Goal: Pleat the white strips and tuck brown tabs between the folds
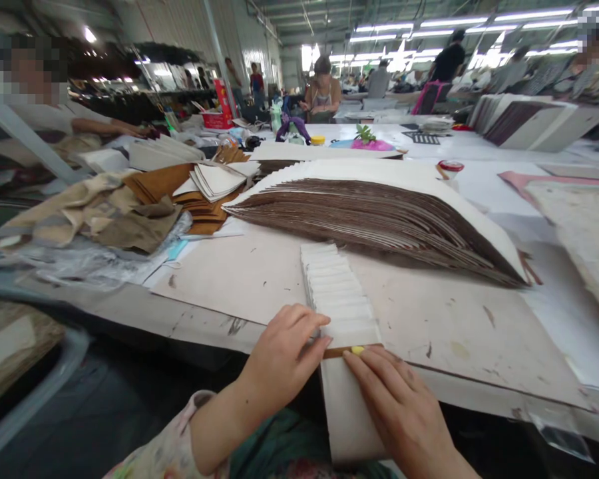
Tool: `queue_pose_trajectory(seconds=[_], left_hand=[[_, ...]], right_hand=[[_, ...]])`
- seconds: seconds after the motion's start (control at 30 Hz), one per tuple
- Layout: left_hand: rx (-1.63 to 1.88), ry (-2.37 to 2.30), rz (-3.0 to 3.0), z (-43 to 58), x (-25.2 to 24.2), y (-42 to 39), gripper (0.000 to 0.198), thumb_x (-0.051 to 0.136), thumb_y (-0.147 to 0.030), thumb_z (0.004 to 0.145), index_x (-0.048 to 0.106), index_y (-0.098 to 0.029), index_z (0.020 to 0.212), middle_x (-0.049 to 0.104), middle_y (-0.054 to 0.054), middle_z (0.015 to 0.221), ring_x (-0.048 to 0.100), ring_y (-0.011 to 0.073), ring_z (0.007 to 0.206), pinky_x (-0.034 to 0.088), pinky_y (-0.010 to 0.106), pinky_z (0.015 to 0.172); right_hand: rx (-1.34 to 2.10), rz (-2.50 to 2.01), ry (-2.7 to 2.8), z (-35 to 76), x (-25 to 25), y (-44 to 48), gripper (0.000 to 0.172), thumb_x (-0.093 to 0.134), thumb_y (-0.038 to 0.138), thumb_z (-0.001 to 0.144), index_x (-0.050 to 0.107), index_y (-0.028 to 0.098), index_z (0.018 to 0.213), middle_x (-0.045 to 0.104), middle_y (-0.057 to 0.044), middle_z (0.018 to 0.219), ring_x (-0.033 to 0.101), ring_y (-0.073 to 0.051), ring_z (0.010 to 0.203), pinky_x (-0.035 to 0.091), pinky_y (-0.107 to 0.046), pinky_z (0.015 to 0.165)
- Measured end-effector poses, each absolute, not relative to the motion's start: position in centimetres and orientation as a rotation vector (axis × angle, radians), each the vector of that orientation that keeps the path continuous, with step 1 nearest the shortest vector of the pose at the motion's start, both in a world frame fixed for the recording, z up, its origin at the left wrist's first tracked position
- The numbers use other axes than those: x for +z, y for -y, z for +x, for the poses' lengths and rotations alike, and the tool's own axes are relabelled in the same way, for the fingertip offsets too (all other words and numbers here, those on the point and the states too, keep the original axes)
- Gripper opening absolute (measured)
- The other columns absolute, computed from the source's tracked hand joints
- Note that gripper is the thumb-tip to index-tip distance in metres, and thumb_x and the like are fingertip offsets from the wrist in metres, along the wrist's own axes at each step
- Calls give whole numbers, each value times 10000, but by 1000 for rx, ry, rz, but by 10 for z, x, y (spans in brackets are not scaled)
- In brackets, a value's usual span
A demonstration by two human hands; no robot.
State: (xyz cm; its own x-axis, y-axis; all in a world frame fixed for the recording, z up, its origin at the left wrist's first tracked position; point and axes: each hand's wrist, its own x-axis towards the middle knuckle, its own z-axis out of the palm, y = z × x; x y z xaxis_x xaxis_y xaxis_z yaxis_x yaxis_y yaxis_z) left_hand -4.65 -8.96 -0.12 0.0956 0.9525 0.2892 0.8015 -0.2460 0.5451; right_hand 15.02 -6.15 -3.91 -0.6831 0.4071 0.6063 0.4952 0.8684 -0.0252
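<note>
A row of overlapping white pieces (342, 289) lies on the board at the table's front edge. Across its near end runs a narrow brown strip (337, 352), and a pale flat piece (352, 412) hangs from there over the edge. My left hand (292, 342) is at the left end of the strip, thumb and forefinger brought close together; what they pinch, if anything, is too small to name. My right hand (399, 392) lies over the right side of the pale piece, its fingers together at the brown strip. A small yellow thing (357, 350) shows at its fingertips.
Behind the row lies a wide fanned stack of brown-and-white sheets (359, 206). Brown and white pieces (207, 193) and crumpled cloth (94, 209) are piled at the left. A red-rimmed roll (450, 167) stands behind the stack. People work farther back.
</note>
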Motion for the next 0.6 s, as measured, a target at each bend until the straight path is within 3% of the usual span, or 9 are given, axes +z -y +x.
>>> queue_pose_trajectory(seconds=[0.1,0.33,0.6], left_hand=[[736,-1754,2319,-34,2,81,256,446,-229,859,499,-189,1106,538,60,998,467,195,930,383,350,831],[495,-1749,2453,-12,6,64,303,389,-191,872,456,-197,1167,540,61,1043,459,217,936,377,384,799],[547,-1610,2313,-4,17,49,83,445,-162,824,522,-179,847,549,33,904,463,187,883,383,338,792]], right_hand=[[-175,-675,2386,148,-39,63,332,324,112,863,568,118,1087,615,-81,988,530,-180,975,425,-311,829],[-126,-709,2308,145,-36,65,332,307,111,865,601,120,1018,632,-69,966,536,-167,973,443,-288,840],[-62,-715,2291,147,-39,66,356,290,102,861,583,124,1060,625,-73,1002,526,-162,996,433,-286,878]])
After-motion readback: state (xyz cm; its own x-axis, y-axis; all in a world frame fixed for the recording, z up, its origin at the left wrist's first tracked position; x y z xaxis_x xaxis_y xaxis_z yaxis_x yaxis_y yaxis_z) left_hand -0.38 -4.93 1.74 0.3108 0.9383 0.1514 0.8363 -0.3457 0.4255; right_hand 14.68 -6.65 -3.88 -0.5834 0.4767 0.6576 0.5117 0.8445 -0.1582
